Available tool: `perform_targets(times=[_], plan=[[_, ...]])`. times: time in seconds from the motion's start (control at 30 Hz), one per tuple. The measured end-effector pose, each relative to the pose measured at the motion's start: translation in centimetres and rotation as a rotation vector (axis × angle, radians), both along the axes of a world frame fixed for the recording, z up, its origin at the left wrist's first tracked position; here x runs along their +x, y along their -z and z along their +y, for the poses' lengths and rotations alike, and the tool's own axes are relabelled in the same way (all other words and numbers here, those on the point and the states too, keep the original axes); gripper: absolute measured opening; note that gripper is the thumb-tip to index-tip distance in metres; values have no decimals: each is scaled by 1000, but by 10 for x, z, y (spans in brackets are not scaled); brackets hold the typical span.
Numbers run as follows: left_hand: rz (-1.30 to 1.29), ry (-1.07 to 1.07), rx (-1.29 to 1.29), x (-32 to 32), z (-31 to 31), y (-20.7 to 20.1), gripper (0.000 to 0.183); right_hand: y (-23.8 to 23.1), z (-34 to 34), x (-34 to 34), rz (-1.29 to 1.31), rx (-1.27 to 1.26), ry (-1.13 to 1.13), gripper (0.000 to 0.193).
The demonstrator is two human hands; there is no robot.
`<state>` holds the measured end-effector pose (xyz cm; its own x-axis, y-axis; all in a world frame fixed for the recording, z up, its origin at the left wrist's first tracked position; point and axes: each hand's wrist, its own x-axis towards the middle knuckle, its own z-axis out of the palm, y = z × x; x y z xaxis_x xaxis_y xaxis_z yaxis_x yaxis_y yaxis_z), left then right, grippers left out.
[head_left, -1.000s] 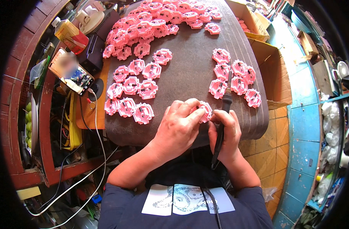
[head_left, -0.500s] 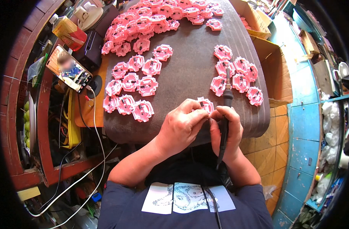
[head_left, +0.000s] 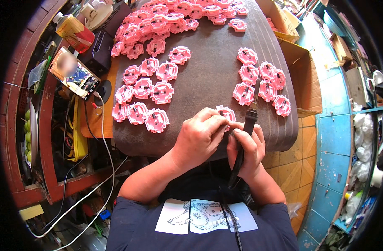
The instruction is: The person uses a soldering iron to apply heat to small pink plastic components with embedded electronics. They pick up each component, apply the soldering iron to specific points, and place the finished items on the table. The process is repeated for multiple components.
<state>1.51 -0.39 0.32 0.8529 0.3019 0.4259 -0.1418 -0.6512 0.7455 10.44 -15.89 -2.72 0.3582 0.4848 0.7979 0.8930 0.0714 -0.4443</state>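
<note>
My left hand (head_left: 199,134) is closed, its fingertips pinched at the near side of a pink plastic part (head_left: 227,113) with dark pieces inside. Its fingers hide the part's near edge. Between the thumb and fingers of my right hand (head_left: 250,152) lies a soldering iron (head_left: 250,120) with a black handle, its metal tip pointing away from me over the table. The right fingertips meet the left ones beside the part. Whether a smaller piece sits between them is hidden.
Several similar pink parts lie in rows at the left (head_left: 142,88) and in a group at the right (head_left: 266,90). A large heap (head_left: 158,25) covers the far end of the dark table (head_left: 204,71). A phone (head_left: 74,75) stands left; a cardboard box (head_left: 304,79) stands right.
The soldering iron has swung: its tip points farther right and its handle's rear end has moved left. My right fingers have shifted their hold on it. The left hand has barely moved.
</note>
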Motion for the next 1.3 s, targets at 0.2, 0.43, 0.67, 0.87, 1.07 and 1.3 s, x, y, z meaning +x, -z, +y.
perform_targets(times=[0.2, 0.43, 0.67, 0.87, 1.07, 1.3], plan=[[4, -7, -45, 2, -3, -5, 12, -4, 3, 2, 30, -50, 13, 47], [28, 0, 47, 2, -2, -4, 15, -9, -15, 7, 64, 1, -9, 39], [10, 8, 94, 2, 0, -4, 17, -25, -61, 10, 18, -5, 13, 53], [10, 21, 106, 2, 2, -5, 16, -39, -74, 2, 132, 0, -87, 34], [53, 27, 84, 2, 1, -7, 16, -42, -71, 0, 129, -56, -139, 27], [46, 30, 78, 2, 1, -7, 17, -40, -65, 0, 127, -54, -120, 25]])
